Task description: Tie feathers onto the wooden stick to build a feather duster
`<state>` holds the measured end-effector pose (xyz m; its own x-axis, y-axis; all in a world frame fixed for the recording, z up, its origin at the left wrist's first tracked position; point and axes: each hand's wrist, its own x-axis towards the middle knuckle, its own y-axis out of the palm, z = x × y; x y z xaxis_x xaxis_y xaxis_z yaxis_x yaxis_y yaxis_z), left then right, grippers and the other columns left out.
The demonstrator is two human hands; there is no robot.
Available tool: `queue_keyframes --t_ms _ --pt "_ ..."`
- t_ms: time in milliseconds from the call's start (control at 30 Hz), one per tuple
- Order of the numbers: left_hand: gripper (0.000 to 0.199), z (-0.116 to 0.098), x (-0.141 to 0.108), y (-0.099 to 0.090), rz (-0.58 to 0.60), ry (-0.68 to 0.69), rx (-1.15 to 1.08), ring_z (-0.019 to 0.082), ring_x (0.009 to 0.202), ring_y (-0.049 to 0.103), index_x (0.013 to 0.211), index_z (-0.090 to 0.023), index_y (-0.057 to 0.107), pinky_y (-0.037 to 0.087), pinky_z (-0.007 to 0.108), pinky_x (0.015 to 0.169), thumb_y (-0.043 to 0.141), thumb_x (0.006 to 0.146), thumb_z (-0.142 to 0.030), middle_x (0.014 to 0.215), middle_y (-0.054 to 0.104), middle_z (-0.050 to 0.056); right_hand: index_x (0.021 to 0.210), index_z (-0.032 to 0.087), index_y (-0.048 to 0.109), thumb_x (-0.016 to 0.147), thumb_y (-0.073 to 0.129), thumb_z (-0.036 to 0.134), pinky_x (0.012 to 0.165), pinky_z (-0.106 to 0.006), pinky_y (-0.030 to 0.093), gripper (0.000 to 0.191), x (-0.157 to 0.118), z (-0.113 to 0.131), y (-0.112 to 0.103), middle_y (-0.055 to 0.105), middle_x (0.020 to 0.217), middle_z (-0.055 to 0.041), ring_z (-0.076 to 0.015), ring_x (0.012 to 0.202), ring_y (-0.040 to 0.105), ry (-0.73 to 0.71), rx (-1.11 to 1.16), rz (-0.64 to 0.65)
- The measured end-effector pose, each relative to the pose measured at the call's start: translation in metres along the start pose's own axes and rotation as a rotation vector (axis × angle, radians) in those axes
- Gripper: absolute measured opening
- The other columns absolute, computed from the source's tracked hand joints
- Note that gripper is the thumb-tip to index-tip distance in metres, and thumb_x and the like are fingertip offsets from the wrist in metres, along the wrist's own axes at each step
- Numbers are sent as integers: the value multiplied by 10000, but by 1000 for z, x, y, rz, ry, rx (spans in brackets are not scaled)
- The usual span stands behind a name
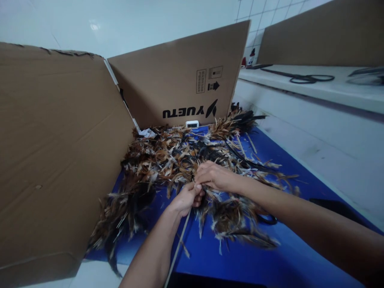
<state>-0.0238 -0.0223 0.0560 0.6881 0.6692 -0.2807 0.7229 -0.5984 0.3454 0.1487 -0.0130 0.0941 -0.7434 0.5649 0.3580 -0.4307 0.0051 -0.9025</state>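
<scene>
My left hand (189, 198) is closed around a thin pale stick (181, 239), whose lower end runs down toward the bottom edge of the view. Touching its thumb and fingertips, my right hand (213, 176) is pinched shut. Whatever lies between the right fingers is hidden. Both hands are over a spread of brown, black and white feathers (162, 156) on a blue tabletop (198, 256). A looser clump of feathers (231, 218) lies just below the right wrist.
Cardboard panels stand at the left (54, 160) and the back (168, 76). A small white digital display (192, 124) sits against the back panel. Black scissors (312, 79) and a small bottle (251, 57) are on the white ledge (300, 96) at right.
</scene>
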Motion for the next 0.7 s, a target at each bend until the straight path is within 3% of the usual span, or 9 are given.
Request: queue_keyframes --t_ms 267,700 --pt "219 0 5 -4 -14 -77 -136 12 405 228 755 -174 380 81 145 376 530 698 -324 601 403 -39 840 210 695 820 491 117 783 -296 368 225 -1 -2 0 693 819 -53 -158 849 558 39 47 -15" --pt "212 1 6 0 -87 -58 -79 8 398 265 730 -170 380 112 144 378 542 676 -295 606 425 -37 798 204 679 828 496 115 784 -293 359 206 0 0 2 690 810 -39 -156 850 550 74 25 9"
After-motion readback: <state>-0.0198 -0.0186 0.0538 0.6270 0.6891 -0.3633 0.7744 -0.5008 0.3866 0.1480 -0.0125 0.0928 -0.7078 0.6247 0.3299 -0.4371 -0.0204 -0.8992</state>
